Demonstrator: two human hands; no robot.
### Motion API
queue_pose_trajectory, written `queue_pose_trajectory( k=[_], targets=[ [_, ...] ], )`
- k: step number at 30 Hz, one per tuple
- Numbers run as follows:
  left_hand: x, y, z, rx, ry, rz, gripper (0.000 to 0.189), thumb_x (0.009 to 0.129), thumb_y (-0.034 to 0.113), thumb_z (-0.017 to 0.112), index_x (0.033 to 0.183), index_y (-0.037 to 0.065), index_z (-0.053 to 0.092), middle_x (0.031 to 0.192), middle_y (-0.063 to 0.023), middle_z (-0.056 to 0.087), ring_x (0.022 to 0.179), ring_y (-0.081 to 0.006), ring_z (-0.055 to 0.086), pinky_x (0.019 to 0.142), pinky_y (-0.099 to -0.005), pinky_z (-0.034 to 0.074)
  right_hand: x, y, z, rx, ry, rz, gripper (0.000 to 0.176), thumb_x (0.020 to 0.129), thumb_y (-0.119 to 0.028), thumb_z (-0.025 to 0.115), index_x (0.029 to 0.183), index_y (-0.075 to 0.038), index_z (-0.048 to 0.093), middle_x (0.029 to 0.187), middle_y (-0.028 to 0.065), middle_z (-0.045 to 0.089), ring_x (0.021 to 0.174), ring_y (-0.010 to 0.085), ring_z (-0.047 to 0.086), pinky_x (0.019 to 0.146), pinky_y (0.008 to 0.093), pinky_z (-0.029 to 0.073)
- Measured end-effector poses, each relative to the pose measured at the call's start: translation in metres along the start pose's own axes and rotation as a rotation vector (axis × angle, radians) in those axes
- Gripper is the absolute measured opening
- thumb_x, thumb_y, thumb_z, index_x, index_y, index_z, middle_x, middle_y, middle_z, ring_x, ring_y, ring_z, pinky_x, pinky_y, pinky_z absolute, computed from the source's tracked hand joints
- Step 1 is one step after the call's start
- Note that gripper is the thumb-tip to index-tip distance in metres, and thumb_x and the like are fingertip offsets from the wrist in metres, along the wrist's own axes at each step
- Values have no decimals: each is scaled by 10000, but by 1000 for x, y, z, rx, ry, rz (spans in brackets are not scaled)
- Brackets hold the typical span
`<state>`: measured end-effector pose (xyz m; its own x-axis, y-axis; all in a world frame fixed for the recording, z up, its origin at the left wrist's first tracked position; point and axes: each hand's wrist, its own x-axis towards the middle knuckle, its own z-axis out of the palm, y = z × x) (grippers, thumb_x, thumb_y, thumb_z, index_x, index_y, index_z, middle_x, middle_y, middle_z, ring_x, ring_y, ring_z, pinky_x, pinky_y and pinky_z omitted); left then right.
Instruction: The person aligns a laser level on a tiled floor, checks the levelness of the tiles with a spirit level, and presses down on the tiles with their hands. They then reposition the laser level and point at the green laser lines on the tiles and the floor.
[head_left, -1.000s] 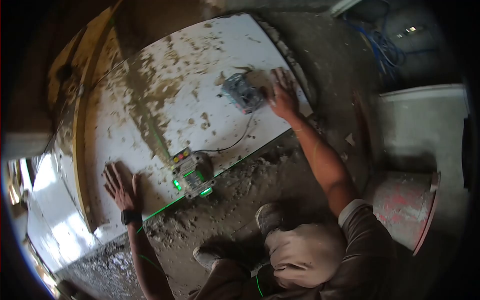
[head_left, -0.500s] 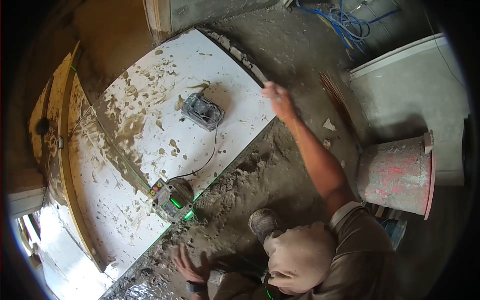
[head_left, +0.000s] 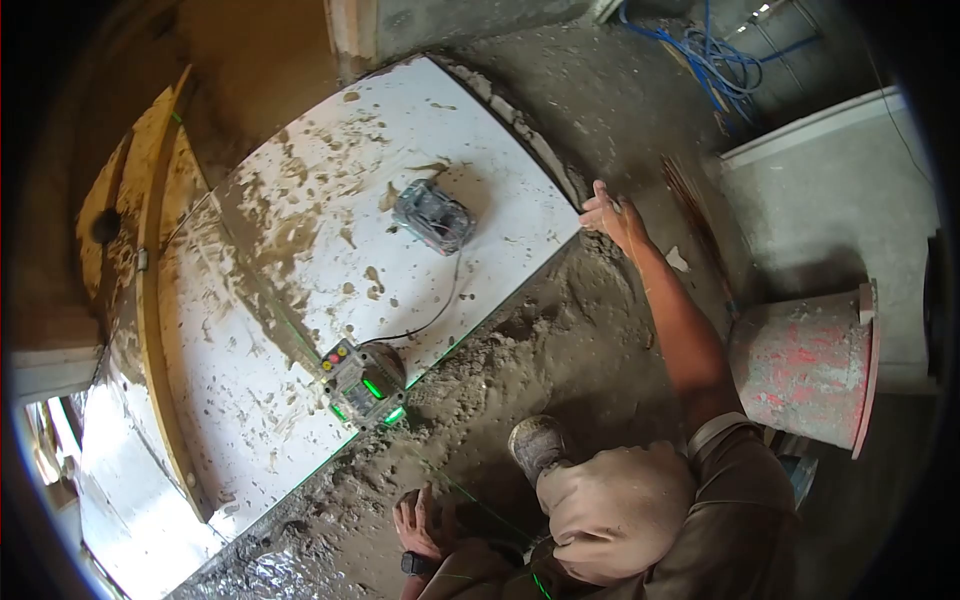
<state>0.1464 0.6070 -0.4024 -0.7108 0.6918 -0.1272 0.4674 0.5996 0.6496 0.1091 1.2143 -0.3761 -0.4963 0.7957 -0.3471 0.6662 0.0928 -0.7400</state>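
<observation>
Beside the near right corner of a large white tile (head_left: 500,150), my right hand (head_left: 618,222) is held out with fingers apart and nothing in them. My left hand (head_left: 420,525) is low over the wet mortar (head_left: 480,400) near my knee, fingers spread and empty, a dark watch at its wrist. A laser level (head_left: 362,385) with green lights sits at the tile's near edge and casts green lines. Its cable runs to a grey battery-like block (head_left: 433,215) lying on the mortar-splashed tile.
A long yellow level or straightedge (head_left: 152,300) lies across the tiles at left. To my right are a mortar-stained bucket (head_left: 800,360) and thin rods (head_left: 695,225). Blue hose (head_left: 725,65) is coiled at the far right. My shoe (head_left: 537,445) stands in the mortar.
My right hand has come off the tile's corner to just beside it, fingers more apart. My left hand stays low over the mortar. The whole view has shifted slightly.
</observation>
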Motion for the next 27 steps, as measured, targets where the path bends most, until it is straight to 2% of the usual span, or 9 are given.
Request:
queue_pose_trajectory(
  k=[1,3,4,5,7,12,15,17,27],
  targets=[
    [-1,1,0,11,14,-16,575,822,242,732,1333,58,543,1176,-179,595,1067,-385,553,943,-522,431,-1,-6,7,6,-20,-12,734,1006,-627,387,1060,41,684,842,153,744,778,265,715,820,338,563],
    [-1,3,0,33,-23,-36,574,810,279,753,1321,99,566,1199,-160,588,1081,-379,548,943,-521,433,-16,-42,19,-1150,27,-467,574,1032,-503,429,1153,10,656,994,134,740,931,304,702,809,382,565],
    [-2,2,2,57,-51,-73,572,798,325,763,1308,133,588,1216,-139,588,1119,-366,543,956,-516,428,-24,-81,35,-950,-81,-124,451,1034,-376,476,1277,-13,587,1222,163,660,1147,362,611,894,442,530],
    [-2,1,4,73,-29,-84,572,798,325,763,1308,133,588,1216,-139,588,1119,-366,543,956,-516,428,-14,-83,48,-937,-87,-151,451,1034,-376,476,1277,-13,587,1222,163,660,1147,362,611,894,442,530],
    [-1,1,7,98,-25,-38,563,800,347,753,1301,143,597,1233,-124,589,1153,-353,540,972,-508,421,8,-83,68,-741,143,-892,464,1029,-330,511,1375,-20,507,1404,217,520,1321,411,459,1013,484,442],
    [-2,3,3,163,-79,-81,624,840,421,706,1393,179,548,1303,-110,571,1234,-337,510,1014,-502,395,23,-200,93,-462,432,-1260,517,1015,-312,529,1452,-49,444,1481,236,443,1412,442,350,1124,532,316],
    [-1,2,5,139,-88,-96,630,850,421,695,1413,190,532,1323,-107,560,1260,-334,491,1032,-496,384,43,-158,128,-530,496,-1159,566,1001,-306,544,1488,-62,390,1526,216,389,1435,421,321,1138,571,283],
    [-1,3,6,133,-98,-113,634,852,423,693,1419,194,527,1339,-105,552,1271,-331,482,1039,-493,380,25,-63,141,-797,227,-927,635,991,-347,549,1521,-72,332,1569,203,321,1452,419,285,1151,595,246],
    [4,6,-1,129,-135,-110,624,865,436,682,1417,194,522,1393,-89,525,1285,-319,472,1041,-485,382,13,-39,126,-846,133,-806,712,996,-477,500,1533,-49,309,1589,236,263,1481,421,221,1169,590,213]
  ],
)
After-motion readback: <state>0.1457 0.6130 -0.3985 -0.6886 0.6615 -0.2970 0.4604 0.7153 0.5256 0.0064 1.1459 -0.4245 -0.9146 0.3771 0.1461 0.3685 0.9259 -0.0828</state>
